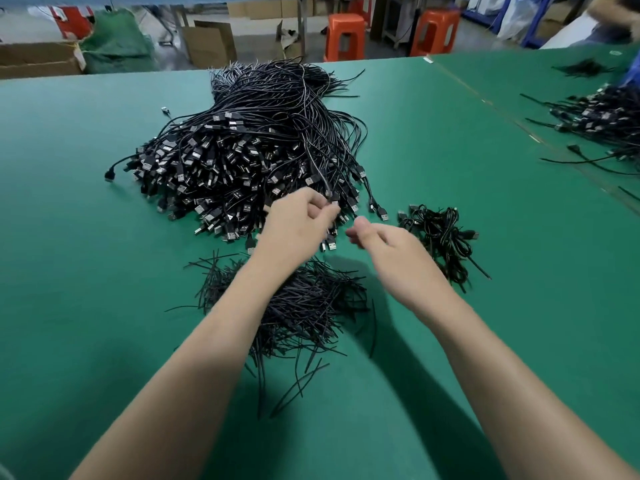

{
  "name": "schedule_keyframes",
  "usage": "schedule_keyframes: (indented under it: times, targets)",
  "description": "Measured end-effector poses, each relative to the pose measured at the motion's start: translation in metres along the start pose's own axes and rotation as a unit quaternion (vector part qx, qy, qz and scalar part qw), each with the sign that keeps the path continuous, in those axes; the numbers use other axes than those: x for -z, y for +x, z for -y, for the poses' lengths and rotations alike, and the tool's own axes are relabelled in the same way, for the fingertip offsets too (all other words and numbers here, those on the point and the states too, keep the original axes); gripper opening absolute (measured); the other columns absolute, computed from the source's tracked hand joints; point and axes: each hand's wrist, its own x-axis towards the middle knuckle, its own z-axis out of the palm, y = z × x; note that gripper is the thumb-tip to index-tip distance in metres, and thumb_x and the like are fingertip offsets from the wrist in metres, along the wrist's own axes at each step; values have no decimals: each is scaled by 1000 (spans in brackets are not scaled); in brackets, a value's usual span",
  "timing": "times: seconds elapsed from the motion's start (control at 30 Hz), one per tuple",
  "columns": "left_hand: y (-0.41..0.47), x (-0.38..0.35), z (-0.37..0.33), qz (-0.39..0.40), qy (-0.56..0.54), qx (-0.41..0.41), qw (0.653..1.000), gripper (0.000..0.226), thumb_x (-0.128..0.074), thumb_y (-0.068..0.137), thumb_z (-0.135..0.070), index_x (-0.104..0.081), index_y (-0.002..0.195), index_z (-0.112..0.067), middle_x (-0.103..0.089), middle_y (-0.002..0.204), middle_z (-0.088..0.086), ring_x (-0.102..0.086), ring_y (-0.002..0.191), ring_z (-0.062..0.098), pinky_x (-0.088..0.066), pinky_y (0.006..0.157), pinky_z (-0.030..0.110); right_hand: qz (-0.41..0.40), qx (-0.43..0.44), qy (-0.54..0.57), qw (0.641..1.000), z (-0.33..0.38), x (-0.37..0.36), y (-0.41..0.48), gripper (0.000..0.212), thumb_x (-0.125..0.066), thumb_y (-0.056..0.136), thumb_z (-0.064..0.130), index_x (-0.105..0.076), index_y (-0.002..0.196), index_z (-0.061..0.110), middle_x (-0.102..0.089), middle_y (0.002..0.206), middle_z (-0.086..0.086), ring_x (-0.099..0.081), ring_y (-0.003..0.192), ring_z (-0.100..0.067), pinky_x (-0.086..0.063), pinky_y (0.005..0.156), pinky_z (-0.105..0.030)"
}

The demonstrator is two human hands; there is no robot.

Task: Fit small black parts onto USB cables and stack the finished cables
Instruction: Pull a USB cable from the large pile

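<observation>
A big heap of black USB cables (249,147) lies on the green table (86,271), plugs toward me. My left hand (298,223) pinches the plug end of one USB cable (317,169) that rises out of the heap's near edge. Just to its right, my right hand (384,244) hovers with thumb and fingers pinched together; whether it holds a small part is too blurred to tell. Under my forearms lies a loose pile of thin black ties (304,306). A small stack of bundled cables (440,233) sits to the right of my right hand.
Another heap of cables (602,116) and a smaller bunch (585,68) lie at the table's far right, by a person in blue (632,74). One stray plug (165,110) lies left of the main heap. Beyond the table stand orange stools (346,36) and cardboard boxes (209,43).
</observation>
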Motion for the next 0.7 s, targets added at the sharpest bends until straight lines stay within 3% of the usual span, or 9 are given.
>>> schedule_keyframes:
  times: [0.07, 0.13, 0.23, 0.3, 0.37, 0.47, 0.53, 0.6, 0.7]
  targets:
    - [-36, 3, -13, 46, -53, -26, 997, 11, -74, 94, -25, -65, 89, -24, -71, 76, -5, -66, 63, 9, -54, 62, 26, 51, -76, 190, 978, 5, -3, 1, 57, -33, 106, 57, -73, 109, 17, -78, 102, 1, -71, 103, -17, -53, 97, -44]
    - [-74, 2, -23, 95, -54, -72, 991, 13, -79, 88, -24, -67, 86, -26, -73, 80, -6, -62, 60, 4, -56, 62, 25, 107, -130, 350, 922, 9, -3, -1, 54, -36, 107, 53, -72, 110, 13, -79, 104, -4, -74, 102, -21, -57, 95, -41]
    - [-116, 0, -28, 100, -2, -79, 992, 15, -81, 86, -37, -70, 91, -29, -69, 72, -13, -63, 63, 4, -57, 73, 29, 135, -162, 480, 852, 19, -2, -9, 43, -40, 109, 39, -65, 98, 6, -78, 101, -15, -77, 92, -25, -63, 74, -31]
    - [-126, 6, -22, 89, -21, -52, 994, 15, -81, 87, -36, -76, 99, -29, -69, 73, -14, -62, 66, 4, -56, 81, 31, 106, -164, 500, 844, 20, -1, -18, 37, -44, 107, 38, -60, 88, 12, -75, 81, -8, -73, 69, -20, -58, 57, -27]
    - [-128, 18, -15, 85, -28, -48, 995, 13, -76, 90, -41, -79, 100, -33, -74, 83, -16, -66, 75, 5, -55, 83, 32, 89, -158, 508, 842, 20, 1, -26, 37, -45, 106, 43, -56, 82, 17, -58, 62, 3, -57, 53, -14, -49, 52, -25]
    - [-124, 34, -3, 23, 38, -82, 996, 27, -57, 99, -53, -75, 89, -35, -68, 79, -23, -60, 74, -2, -44, 66, 24, 71, -140, 512, 845, 22, 7, -41, 40, -44, 106, 47, -52, 76, 21, -35, 57, 8, -37, 48, -11, -44, 49, -24]
    - [-118, 37, -5, 2, 31, -145, 989, 19, -53, 105, -37, -70, 114, -32, -67, 102, -23, -57, 91, -9, -44, 81, 20, 89, -127, 507, 848, 26, 13, -49, 43, -45, 105, 49, -50, 72, 22, -27, 56, 9, -25, 46, -10, -31, 39, -21]
    - [-111, 32, -11, 2, 60, -242, 968, 40, -55, 104, -15, -54, 145, -17, -56, 142, -7, -48, 129, -2, -35, 113, 23, 138, -125, 488, 853, 30, 18, -57, 47, -44, 103, 53, -51, 69, 22, -22, 55, 9, -17, 47, -9, -17, 37, -20]
    - [-103, 20, -15, 17, 52, -308, 950, 55, -55, 95, 7, -52, 148, -8, -48, 156, 7, -39, 149, 20, -27, 125, 36, 237, -103, 470, 844, 33, 21, -72, 44, -40, 105, 45, -56, 73, 19, -22, 53, 8, -15, 48, -10, -15, 39, -21]
